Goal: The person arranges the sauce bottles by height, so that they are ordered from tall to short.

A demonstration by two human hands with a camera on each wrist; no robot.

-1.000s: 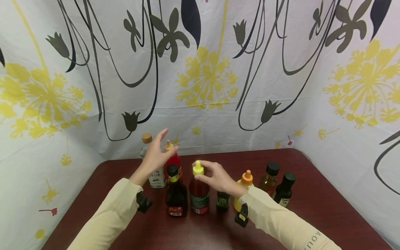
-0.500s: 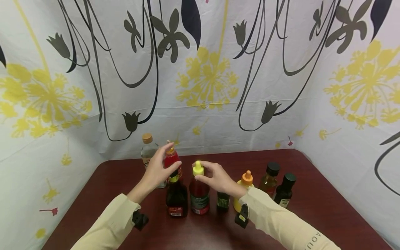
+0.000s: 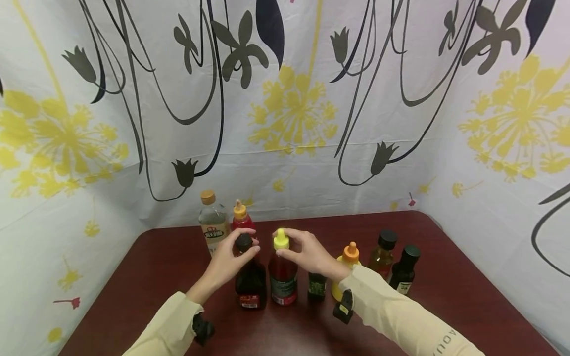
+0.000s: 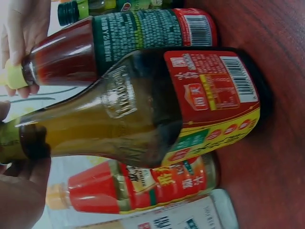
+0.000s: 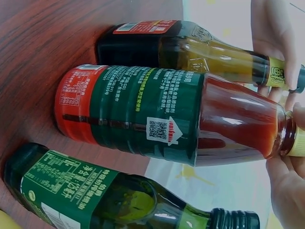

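My left hand (image 3: 224, 263) grips the neck of a dark glass sauce bottle (image 3: 251, 284) with a black cap; thumb and fingers curl round it just under the cap. Its red and yellow label faces the camera in the left wrist view, and dark liquid fills the lower part. Just to the right, my right hand (image 3: 310, 253) holds a red sauce bottle (image 3: 283, 283) at its yellow nozzle cap, thumb on one side and fingers on the other. A green and red label wraps this bottle (image 5: 143, 112). Both bottles stand upright side by side on the table.
Behind the left hand stand a clear bottle (image 3: 213, 222) with an orange cap and a red squeeze bottle (image 3: 242, 221). Under the right forearm are a small green bottle (image 3: 317, 287) and a yellow squeeze bottle (image 3: 350, 254). Two dark-capped bottles (image 3: 381, 257) stand farther right on the dark red table (image 3: 445, 291).
My left hand has come down from beside the red squeeze bottle onto the neck of the dark glass sauce bottle and closed round it. The right hand has stayed on the yellow-capped bottle.
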